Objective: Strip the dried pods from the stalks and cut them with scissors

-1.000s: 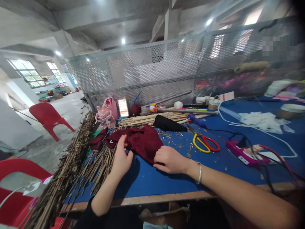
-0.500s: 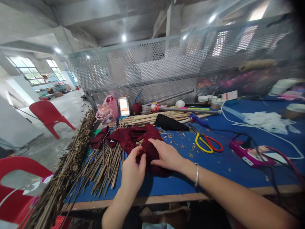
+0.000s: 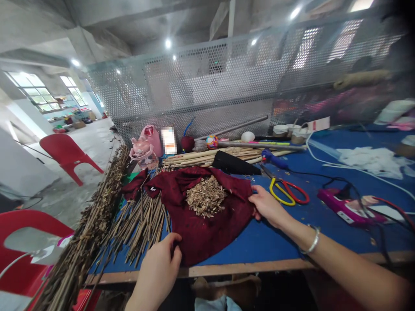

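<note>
Thumb and fingers of the right hand (image 3: 267, 205) are closed together on the right-hand edge of the maroon cloth (image 3: 194, 233). The left hand (image 3: 162, 259) has its fingers loosely curled at the cloth's near-left edge; whether they pinch the fabric or merely touch it, I cannot tell. A pile of dry chips (image 3: 207, 196) lies on the cloth, just on the far side of a slanting line between the two grips — ahead and to the right of the left fingers, to the left of the right ones. Neither hand is clearly nearer, and the roundish heap shows no distinct long axis. Farther out, the cloth's left side meets thin stalks (image 3: 144, 229) — scissors (image 3: 285, 192) lie beyond the right hand, on the blue tabletop (image 3: 259, 246).
</note>
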`<state>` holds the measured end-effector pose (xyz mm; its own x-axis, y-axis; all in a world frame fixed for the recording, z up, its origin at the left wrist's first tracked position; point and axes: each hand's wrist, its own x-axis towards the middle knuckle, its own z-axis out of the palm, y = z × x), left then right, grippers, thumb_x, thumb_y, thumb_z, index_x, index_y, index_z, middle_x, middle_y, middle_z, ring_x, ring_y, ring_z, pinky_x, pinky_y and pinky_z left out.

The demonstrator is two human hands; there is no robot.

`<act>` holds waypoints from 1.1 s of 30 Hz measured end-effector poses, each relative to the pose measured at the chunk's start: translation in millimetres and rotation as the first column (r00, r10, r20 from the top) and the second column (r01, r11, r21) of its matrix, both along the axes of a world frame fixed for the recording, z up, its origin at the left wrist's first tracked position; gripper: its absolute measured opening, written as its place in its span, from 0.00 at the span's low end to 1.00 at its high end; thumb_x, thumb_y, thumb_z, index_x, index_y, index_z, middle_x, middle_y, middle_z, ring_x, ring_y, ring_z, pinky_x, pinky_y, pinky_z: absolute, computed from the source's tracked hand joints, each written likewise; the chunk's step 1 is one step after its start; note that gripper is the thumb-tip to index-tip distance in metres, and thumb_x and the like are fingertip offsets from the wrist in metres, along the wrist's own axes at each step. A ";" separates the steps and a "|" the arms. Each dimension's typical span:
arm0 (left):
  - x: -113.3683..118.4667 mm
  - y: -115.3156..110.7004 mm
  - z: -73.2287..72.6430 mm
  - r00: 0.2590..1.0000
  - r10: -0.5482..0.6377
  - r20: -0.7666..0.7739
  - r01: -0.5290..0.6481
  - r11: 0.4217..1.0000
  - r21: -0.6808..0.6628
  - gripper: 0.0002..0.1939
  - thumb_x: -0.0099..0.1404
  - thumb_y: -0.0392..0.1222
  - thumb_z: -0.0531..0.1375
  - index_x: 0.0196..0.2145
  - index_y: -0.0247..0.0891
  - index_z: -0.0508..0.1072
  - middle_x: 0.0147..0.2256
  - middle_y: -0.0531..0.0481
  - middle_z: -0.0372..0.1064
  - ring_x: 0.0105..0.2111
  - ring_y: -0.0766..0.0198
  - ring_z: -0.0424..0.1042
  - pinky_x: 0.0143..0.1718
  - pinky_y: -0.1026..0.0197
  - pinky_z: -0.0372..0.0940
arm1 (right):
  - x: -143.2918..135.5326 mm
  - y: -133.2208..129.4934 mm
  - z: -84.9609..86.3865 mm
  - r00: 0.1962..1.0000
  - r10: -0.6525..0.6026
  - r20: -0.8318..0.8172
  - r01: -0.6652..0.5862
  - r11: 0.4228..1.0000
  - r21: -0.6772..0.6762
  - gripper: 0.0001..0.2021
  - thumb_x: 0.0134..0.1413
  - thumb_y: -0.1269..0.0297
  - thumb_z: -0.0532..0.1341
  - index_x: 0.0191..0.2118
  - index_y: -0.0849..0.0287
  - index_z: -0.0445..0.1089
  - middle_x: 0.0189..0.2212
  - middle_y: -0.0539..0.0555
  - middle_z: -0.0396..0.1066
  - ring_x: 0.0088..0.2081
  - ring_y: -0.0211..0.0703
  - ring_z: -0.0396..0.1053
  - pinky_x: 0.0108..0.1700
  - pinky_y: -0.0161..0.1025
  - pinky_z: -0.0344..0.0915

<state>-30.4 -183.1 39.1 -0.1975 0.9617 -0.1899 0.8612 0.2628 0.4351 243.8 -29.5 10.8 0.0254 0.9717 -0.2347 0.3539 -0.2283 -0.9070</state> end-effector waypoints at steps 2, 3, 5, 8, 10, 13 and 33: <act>-2.6 -0.2 3.7 0.999 0.015 -0.052 -0.016 1.000 -0.013 0.13 0.63 0.39 0.49 0.42 0.41 0.70 0.32 0.48 0.73 0.32 0.61 0.72 0.33 0.63 0.60 | 13.0 0.2 -2.2 0.991 0.025 0.135 -0.034 0.997 0.066 0.19 0.51 0.60 0.50 0.49 0.60 0.55 0.12 0.42 0.59 0.12 0.37 0.56 0.15 0.32 0.53; -2.7 1.9 4.5 0.996 0.026 -0.084 -0.024 0.999 0.026 0.14 0.64 0.41 0.49 0.43 0.40 0.70 0.34 0.47 0.73 0.33 0.60 0.72 0.35 0.62 0.61 | 16.1 0.8 -2.5 0.977 0.032 0.210 -0.064 0.987 0.147 0.21 0.51 0.56 0.51 0.50 0.60 0.55 0.14 0.43 0.61 0.14 0.38 0.59 0.18 0.33 0.56; -0.3 9.6 4.0 0.988 0.005 -0.155 0.021 0.986 0.163 0.17 0.64 0.45 0.49 0.48 0.40 0.68 0.43 0.44 0.70 0.42 0.58 0.69 0.43 0.59 0.60 | 15.3 2.4 -1.8 0.919 0.017 0.393 -0.147 0.942 0.302 0.27 0.49 0.49 0.55 0.51 0.61 0.55 0.22 0.49 0.67 0.23 0.41 0.66 0.26 0.35 0.61; 7.6 22.2 -1.5 0.960 -0.134 -0.245 0.192 0.954 0.231 0.19 0.63 0.47 0.51 0.50 0.42 0.68 0.52 0.45 0.63 0.51 0.55 0.62 0.52 0.55 0.55 | 4.0 4.2 0.4 0.758 0.001 0.652 -0.294 0.893 0.341 0.28 0.47 0.54 0.59 0.53 0.61 0.56 0.36 0.57 0.71 0.34 0.48 0.70 0.32 0.38 0.61; 12.2 25.7 -5.9 0.946 -0.187 -0.266 0.236 0.958 0.165 0.18 0.62 0.46 0.53 0.48 0.42 0.70 0.51 0.46 0.65 0.50 0.54 0.62 0.51 0.54 0.56 | -0.7 4.9 1.2 0.678 0.063 0.732 -0.396 0.871 0.292 0.19 0.51 0.64 0.56 0.49 0.59 0.61 0.38 0.58 0.73 0.36 0.48 0.71 0.34 0.38 0.60; 15.3 20.7 -8.3 0.946 -0.164 -0.278 0.202 0.973 0.113 0.16 0.61 0.46 0.54 0.45 0.42 0.72 0.48 0.45 0.67 0.48 0.54 0.65 0.49 0.54 0.58 | 6.9 6.0 1.7 0.628 0.099 0.772 -0.468 0.841 0.272 0.12 0.50 0.74 0.52 0.39 0.58 0.68 0.34 0.55 0.74 0.35 0.45 0.71 0.36 0.36 0.60; 17.8 225.2 1.0 0.860 -0.428 -0.277 0.475 0.870 0.130 0.22 0.57 0.27 0.50 0.48 0.33 0.71 0.48 0.41 0.70 0.48 0.60 0.69 0.51 0.62 0.59 | 12.5 47.0 6.7 0.699 -0.085 0.710 -0.344 0.830 0.438 0.10 0.51 0.67 0.52 0.36 0.56 0.70 0.32 0.53 0.74 0.33 0.42 0.70 0.35 0.36 0.61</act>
<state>-12.6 42.1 40.1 0.2519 0.9677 -0.0013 0.9463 -0.2461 0.2097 256.4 17.5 17.4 -0.1698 0.9338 0.3149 0.8946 0.2801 -0.3483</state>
